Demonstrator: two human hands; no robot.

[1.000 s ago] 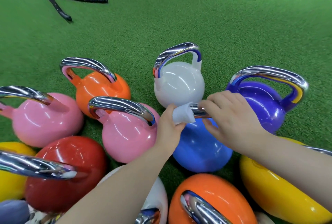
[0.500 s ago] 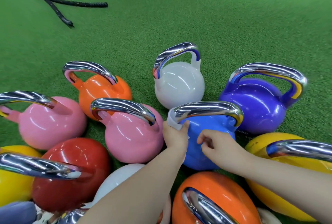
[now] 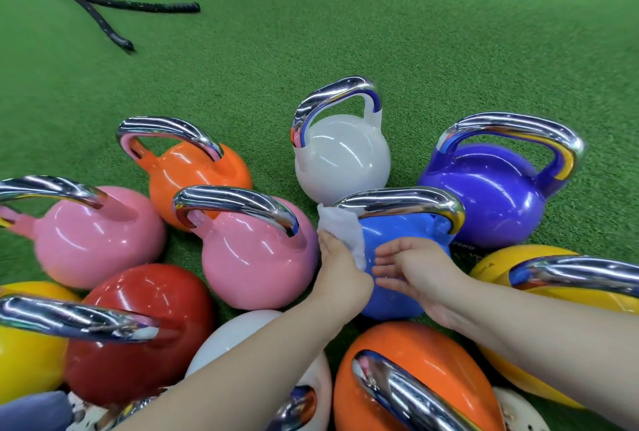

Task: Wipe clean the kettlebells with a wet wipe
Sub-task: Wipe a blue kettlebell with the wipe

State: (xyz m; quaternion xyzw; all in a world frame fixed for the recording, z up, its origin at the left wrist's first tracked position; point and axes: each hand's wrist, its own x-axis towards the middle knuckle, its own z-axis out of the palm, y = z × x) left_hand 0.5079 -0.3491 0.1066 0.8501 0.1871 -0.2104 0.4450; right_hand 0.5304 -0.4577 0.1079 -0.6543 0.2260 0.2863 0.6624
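Green turf [image 3: 380, 16] runs under everything, and a cluster of kettlebells stands on it, with a black rope [image 3: 103, 5] lying well beyond them. Take the blue bell [image 3: 397, 244] as the landmark — it sits upright mid-cluster, chrome handle [image 3: 401, 199] arched over its top. Behind it stands a white bell [image 3: 342, 161], to its right a purple bell [image 3: 484, 195], to its left a pink bell [image 3: 256, 251], and just in front an orange bell [image 3: 415, 372] lying tilted. The wipe [image 3: 344, 233] is draped over the blue bell's left shoulder, just under the handle's left end. The left hand [image 3: 340, 271] presses it against the body; whether the fingers curl round the cloth cannot be told from here. The right hand [image 3: 415, 268] lies spread and relaxed on the bell's front, fingers pointing left toward the wipe, holding nothing. The step in hand looks like wiping the blue bell's body — the handle's left root and the flank below. Next likely calls for sweeping the wipe round the curved body while the right hand steadies the bell, since the smooth gloss may let the cloth slide or bunch.
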